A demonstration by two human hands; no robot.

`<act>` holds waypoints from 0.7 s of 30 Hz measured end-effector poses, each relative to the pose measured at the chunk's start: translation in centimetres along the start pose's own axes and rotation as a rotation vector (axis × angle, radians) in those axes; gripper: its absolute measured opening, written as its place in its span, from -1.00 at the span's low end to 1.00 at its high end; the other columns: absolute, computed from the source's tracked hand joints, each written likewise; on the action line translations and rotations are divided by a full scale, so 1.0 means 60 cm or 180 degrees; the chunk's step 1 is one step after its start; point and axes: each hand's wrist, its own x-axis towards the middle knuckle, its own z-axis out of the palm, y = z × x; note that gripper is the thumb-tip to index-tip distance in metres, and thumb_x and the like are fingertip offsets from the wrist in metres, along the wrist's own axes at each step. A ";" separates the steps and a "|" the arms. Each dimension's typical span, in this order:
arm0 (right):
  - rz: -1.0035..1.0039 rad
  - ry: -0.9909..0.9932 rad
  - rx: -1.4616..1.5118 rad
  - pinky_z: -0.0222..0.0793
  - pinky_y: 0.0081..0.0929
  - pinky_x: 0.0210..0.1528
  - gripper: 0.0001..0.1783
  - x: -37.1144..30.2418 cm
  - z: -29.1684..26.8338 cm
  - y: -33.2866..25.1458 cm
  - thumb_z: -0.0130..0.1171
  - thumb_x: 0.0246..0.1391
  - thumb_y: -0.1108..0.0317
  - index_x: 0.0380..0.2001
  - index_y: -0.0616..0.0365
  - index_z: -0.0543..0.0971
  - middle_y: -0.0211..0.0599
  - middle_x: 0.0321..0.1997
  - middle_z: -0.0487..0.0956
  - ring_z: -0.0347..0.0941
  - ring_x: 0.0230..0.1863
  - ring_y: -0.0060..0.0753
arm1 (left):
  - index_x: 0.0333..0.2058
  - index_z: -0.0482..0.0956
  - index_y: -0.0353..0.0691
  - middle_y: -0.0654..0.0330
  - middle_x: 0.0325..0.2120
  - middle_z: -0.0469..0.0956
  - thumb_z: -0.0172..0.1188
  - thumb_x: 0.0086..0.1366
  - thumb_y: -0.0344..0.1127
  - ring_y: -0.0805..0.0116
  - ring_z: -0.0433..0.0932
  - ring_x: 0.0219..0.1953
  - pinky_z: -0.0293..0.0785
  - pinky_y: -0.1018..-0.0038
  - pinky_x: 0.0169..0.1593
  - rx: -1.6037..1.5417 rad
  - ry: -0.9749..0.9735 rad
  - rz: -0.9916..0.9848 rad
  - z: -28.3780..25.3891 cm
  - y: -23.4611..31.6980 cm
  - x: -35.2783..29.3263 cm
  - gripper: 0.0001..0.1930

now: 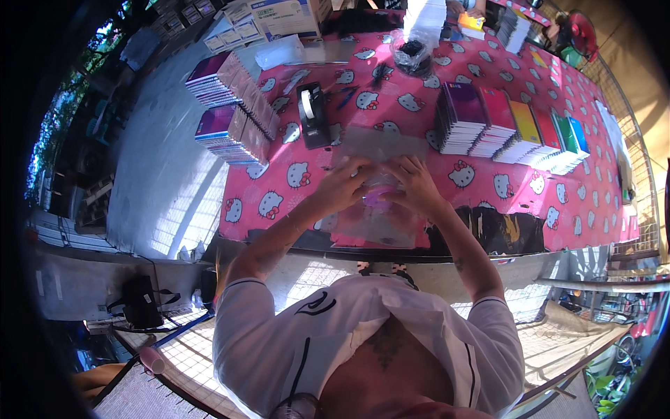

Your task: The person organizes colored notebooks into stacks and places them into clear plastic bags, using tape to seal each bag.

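A clear plastic sheet or bag (pixel 377 229) lies in front of me at the table's near edge, with a purple-pink patch (pixel 380 195) showing in its middle. My left hand (pixel 344 185) has its fingers bent and closed on the plastic at the left side. Opposite it, my right hand (pixel 416 187) curls its fingers on the plastic too, the thumb side toward the purple patch. The fingertips of both hands are partly hidden. Just beyond the left hand stands a black tape dispenser (pixel 313 115) with a roll of tape.
Spiral notebooks in colored stacks (pixel 464 119) stand at the right; more notebook stacks (pixel 230 129) sit on the left edge. Farther back are a plastic-wrapped dark bundle (pixel 412 56), a tall white stack (pixel 424 24) and cartons (pixel 286 17). Another person's hand (pixel 476 10) shows at the far side.
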 end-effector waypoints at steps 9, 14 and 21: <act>0.0161 -0.0107 -0.0131 0.29 -0.20 0.03 -0.49 0.018 0.012 0.024 0.44 -0.18 0.19 -0.07 -0.05 0.59 -0.39 -0.02 0.51 0.39 0.05 -0.17 | -0.03 0.62 -0.05 0.13 -0.04 0.49 0.36 0.17 -0.23 0.16 0.48 -0.04 0.50 0.17 -0.05 -0.0862 0.0999 0.0124 -0.072 0.068 0.053 -0.64; 0.0025 -0.0240 0.0018 0.31 -0.21 -0.01 -0.66 0.029 0.004 0.018 0.42 -0.15 0.23 -0.23 -0.02 0.64 -0.42 -0.14 0.55 0.42 0.00 -0.21 | -0.25 0.68 -0.17 0.11 -0.02 0.53 0.37 0.15 -0.27 0.15 0.55 -0.04 0.52 0.24 -0.08 0.0318 0.0648 0.0184 -0.030 0.014 0.032 -0.80; 0.0299 -0.0091 0.0530 0.37 -0.19 -0.11 -0.79 0.037 0.022 0.031 0.36 -0.05 0.30 -0.30 0.04 0.62 -0.33 -0.37 0.57 0.47 -0.19 -0.10 | -0.19 0.62 -0.24 0.04 -0.42 0.64 0.33 0.18 -0.26 0.06 0.65 -0.30 0.56 0.21 -0.18 -0.1264 0.0006 -0.0814 -0.018 -0.006 0.059 -0.74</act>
